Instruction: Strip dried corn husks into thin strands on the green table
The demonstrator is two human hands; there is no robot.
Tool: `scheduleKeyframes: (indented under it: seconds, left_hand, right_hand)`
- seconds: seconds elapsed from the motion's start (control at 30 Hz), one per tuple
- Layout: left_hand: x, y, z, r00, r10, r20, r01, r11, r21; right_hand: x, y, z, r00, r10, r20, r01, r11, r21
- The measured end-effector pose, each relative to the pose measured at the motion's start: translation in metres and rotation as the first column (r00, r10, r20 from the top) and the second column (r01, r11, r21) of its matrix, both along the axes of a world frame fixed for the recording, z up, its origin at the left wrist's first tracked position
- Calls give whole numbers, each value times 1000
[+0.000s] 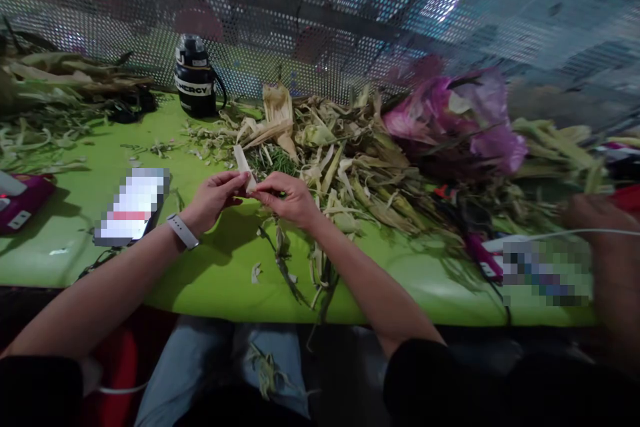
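Note:
A pale, flat strip of what looks like corn husk [243, 161] is pinched between my two hands, its free end pointing up and away. My left hand [216, 199], with a light watch band at the wrist, grips the strip from the left with closed fingers. From the right, my right hand [289, 197] pinches its lower end between thumb and fingers. Just beyond the hands lie a bunch of thin green strands [280, 161] and a large pile of dry husks [370, 173]. Shreds of husk [283, 260] are scattered below the right hand.
A green-covered table [215, 280] carries a black jug [197, 90], a lit phone [134, 205], a magenta device [25, 203] and a pink plastic bag [450, 117]. More husks [65, 73] lie far left. Perforated metal [300, 7] rises behind. Another person's arm [607, 260] reaches in at right.

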State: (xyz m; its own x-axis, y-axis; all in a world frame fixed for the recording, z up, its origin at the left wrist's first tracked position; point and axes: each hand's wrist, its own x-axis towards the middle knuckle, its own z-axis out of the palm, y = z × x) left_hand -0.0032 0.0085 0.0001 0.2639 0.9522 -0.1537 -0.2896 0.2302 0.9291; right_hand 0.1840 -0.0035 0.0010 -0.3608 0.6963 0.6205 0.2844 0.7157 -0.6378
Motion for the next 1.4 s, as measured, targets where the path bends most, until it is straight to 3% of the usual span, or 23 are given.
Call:
scheduleKeyframes:
  seconds: [0.33,0.57,0.8,1.0,1.23,1.4]
  left_hand:
    - [2,-6,3,998,7,-60,0,992,125]
    - [6,-6,0,997,-6,-72,20,981,194]
    - [6,-11,4,999,-7,-38,15,974,226]
    - [4,-9,0,997,-69,-43,77,966,246]
    - [6,-8,1,997,-29,-72,47,963,267]
    - [6,-9,2,989,-51,-138,93,942,323]
  right_hand:
    - [-2,-3,4,999,-32,-40,23,977,-213]
    - [-4,1,5,985,-150,-90,83,854,-514]
    - [-4,0,9,978,-170,-121,91,868,-487]
    - [-3,1,3,973,-162,-164,53,848,-527]
    - [-1,1,6,966,-178,-188,34,808,-588]
    - [1,-3,15,999,-21,-39,-8,781,-624]
